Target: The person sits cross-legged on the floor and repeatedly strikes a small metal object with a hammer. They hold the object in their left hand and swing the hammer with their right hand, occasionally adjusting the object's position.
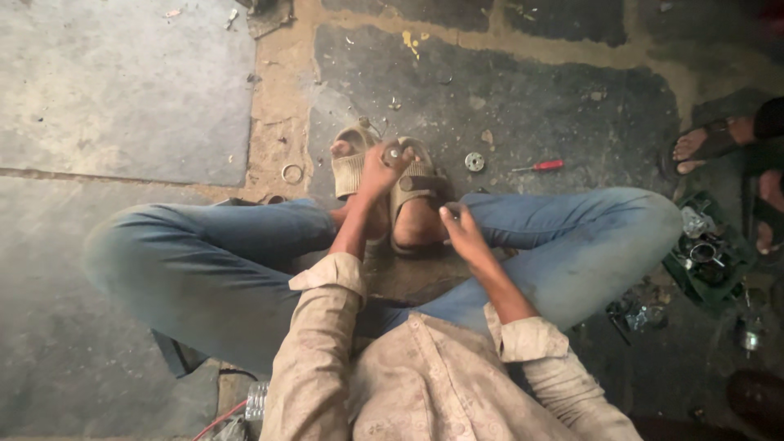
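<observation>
I squat on a stone floor in blue jeans and tan sandals (412, 192). My left hand (377, 170) reaches down over my feet, its fingers closed on a small round metal part (394, 153) just above the sandal straps. Over my right shin hovers my right hand (463, 233), fingers curled together near the jeans. Whether it holds something small I cannot tell.
A round metal disc (474, 161) and a red-handled screwdriver (541, 166) lie beyond my feet. A metal ring (291, 172) rests at the left. At right stand a green tray of metal parts (706, 260), loose parts (637, 314) and another person's sandalled foot (706, 143).
</observation>
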Demonstrator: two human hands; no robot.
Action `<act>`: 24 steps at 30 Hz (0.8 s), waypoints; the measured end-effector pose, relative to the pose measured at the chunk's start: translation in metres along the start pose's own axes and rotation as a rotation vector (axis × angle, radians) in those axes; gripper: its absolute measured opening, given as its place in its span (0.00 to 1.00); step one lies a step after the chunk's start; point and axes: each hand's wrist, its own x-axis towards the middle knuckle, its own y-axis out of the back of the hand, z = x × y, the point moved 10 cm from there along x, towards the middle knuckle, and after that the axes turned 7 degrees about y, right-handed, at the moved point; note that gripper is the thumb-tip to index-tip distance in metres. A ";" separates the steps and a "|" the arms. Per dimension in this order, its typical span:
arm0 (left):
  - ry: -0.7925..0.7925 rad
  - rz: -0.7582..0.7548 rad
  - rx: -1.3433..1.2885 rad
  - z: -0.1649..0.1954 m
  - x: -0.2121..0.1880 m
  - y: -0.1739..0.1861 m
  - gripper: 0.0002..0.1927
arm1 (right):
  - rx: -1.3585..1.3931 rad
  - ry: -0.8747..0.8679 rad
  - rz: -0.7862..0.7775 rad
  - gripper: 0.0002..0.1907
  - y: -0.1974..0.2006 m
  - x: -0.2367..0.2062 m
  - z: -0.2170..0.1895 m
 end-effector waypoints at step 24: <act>0.154 0.045 -0.083 -0.018 0.003 0.012 0.11 | 1.343 -0.492 -0.082 0.18 -0.082 0.069 0.005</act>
